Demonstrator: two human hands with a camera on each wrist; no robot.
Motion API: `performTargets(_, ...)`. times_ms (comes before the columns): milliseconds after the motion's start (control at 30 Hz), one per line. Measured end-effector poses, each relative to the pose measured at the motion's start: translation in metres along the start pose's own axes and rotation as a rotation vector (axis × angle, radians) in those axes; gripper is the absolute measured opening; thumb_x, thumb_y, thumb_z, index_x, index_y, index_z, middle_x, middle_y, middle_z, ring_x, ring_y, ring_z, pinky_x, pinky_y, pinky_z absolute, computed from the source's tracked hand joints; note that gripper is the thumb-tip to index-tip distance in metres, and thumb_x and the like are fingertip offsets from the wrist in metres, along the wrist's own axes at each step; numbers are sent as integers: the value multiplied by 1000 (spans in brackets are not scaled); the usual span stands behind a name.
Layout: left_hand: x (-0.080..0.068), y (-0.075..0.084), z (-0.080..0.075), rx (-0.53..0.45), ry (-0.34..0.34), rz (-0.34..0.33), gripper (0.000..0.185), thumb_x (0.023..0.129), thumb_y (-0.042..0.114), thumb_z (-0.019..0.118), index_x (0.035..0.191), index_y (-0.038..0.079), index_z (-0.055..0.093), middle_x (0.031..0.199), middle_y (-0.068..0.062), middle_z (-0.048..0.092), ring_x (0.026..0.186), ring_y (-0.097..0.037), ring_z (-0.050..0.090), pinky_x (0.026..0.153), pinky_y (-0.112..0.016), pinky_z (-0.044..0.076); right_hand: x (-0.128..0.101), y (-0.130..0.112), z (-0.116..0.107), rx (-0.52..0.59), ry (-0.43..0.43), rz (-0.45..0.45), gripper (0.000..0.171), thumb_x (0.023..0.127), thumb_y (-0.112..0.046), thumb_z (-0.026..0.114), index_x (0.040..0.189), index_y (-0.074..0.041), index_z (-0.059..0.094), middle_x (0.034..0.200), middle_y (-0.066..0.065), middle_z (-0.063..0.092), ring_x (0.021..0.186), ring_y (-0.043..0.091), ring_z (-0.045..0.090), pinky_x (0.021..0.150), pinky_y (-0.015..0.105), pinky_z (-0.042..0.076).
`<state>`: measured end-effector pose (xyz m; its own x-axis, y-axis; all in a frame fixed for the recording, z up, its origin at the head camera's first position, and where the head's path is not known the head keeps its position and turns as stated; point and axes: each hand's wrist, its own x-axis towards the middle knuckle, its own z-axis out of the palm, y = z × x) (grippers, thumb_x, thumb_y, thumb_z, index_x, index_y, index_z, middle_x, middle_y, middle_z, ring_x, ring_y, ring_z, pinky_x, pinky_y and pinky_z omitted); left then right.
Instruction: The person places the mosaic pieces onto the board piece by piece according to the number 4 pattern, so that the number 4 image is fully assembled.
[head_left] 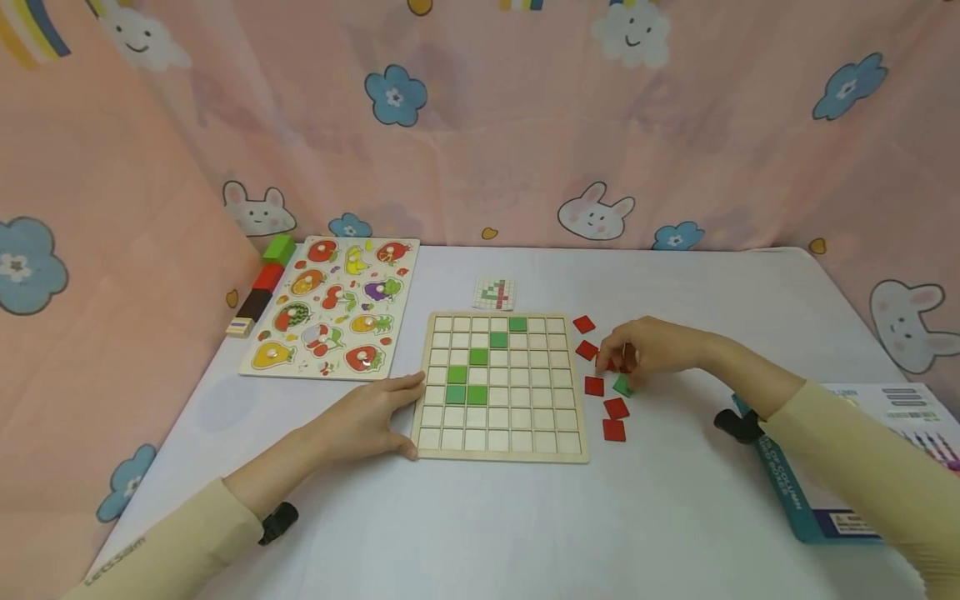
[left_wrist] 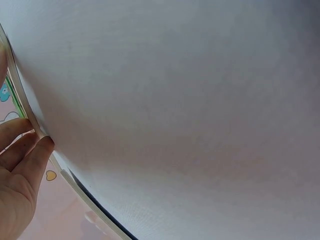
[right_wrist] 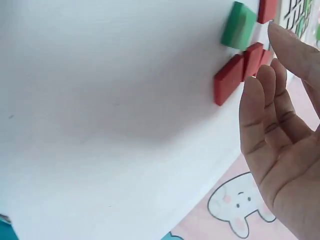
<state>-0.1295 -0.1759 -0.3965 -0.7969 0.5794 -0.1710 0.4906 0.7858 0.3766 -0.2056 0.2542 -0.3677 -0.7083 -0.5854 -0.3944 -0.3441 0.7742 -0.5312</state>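
Observation:
A wooden grid board (head_left: 521, 397) lies on the white table, with several green tiles (head_left: 477, 395) in its squares. My left hand (head_left: 371, 421) rests against the board's left edge, fingertips and thumb touching it. To the right of the board, my right hand (head_left: 660, 344) hovers over loose tiles, fingers apart and slightly bent. Around it lie several red tiles (head_left: 614, 430) and a loose green tile (head_left: 622, 386). The right wrist view shows that green tile (right_wrist: 239, 26) near the thumb, with no tile visible between the fingers. Some red tiles are partly hidden by the hand.
Behind the board lies a small pattern card (head_left: 494, 293) with green and red squares. At the left are a fruit puzzle board (head_left: 402, 287) and a row of coloured pieces (head_left: 267, 276). A teal and white box (head_left: 783, 483) sits beneath my right forearm.

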Motion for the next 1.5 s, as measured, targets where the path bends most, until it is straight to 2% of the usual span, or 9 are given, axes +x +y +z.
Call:
performTargets(300, 0, -2, 2, -2, 11, 3, 95, 67, 46, 87, 144, 6, 50, 158, -10, 41, 142, -33, 46, 112, -46, 44, 2, 6, 9, -131, 25, 8, 26, 71, -9, 86, 86, -24, 71, 84, -2, 59, 83, 15, 53, 67, 22, 51)
performTargets(467, 0, -1, 2, -3, 14, 6, 95, 67, 46, 87, 144, 5, 50, 157, -10, 42, 142, -33, 46, 112, -46, 44, 3, 2, 5, -188, 47, 15, 22, 72, -13, 86, 80, -22, 66, 83, -3, 59, 82, 14, 53, 67, 23, 51)
performTargets(600, 0, -1, 2, -3, 13, 3, 95, 67, 46, 87, 144, 5, 50, 157, -10, 42, 142, -33, 46, 112, -46, 44, 4, 0, 3, -187, 22, 10, 23, 75, -15, 85, 78, -20, 63, 79, -5, 60, 82, 14, 53, 68, 23, 50)
performTargets(800, 0, 0, 0, 5, 12, 9, 94, 67, 45, 87, 144, 5, 50, 157, -11, 42, 142, -33, 46, 112, -46, 45, 6, 1, 4, -157, -30, 6, 23, 76, -15, 85, 88, -19, 65, 78, -5, 60, 79, 12, 53, 68, 23, 49)
performTargets(1000, 0, 0, 0, 10, 9, 8, 94, 67, 46, 87, 144, 4, 50, 157, -12, 42, 142, -34, 46, 112, -46, 45, 13, 0, 5, -116, 10, -28, 15, 78, -15, 83, 81, -20, 69, 75, -6, 62, 73, 12, 53, 65, 21, 49)
performTargets(1200, -1, 1, 1, 33, 5, 4, 94, 68, 47, 86, 144, 4, 50, 156, -13, 43, 140, -34, 48, 110, -45, 46, 31, -23, 12, -22, 119, -106, 10, 83, -19, 79, 83, -21, 69, 73, -7, 61, 74, 12, 54, 63, 20, 46)
performTargets(1333, -3, 5, 2, 69, 24, 3, 90, 68, 49, 85, 140, 4, 55, 153, -14, 48, 137, -33, 52, 107, -44, 49, 47, -45, 22, 54, 142, -158, 8, 86, -20, 76, 83, -19, 68, 70, -6, 55, 73, 13, 51, 61, 21, 41)
performTargets(1433, -4, 6, 3, 73, 31, 0, 86, 69, 48, 86, 138, 6, 58, 151, -13, 50, 136, -33, 53, 106, -44, 50, 58, -62, 31, 70, 149, -199, 1, 90, -18, 72, 89, -18, 71, 76, -6, 61, 79, 12, 52, 68, 21, 43)
performTargets(1500, -5, 5, 3, 68, 29, -4, 85, 69, 48, 86, 138, 7, 58, 152, -12, 49, 136, -33, 53, 107, -44, 49, 64, -72, 36, 79, 146, -211, 6, 91, -17, 70, 95, -17, 74, 84, -5, 67, 83, 11, 53, 72, 21, 46)
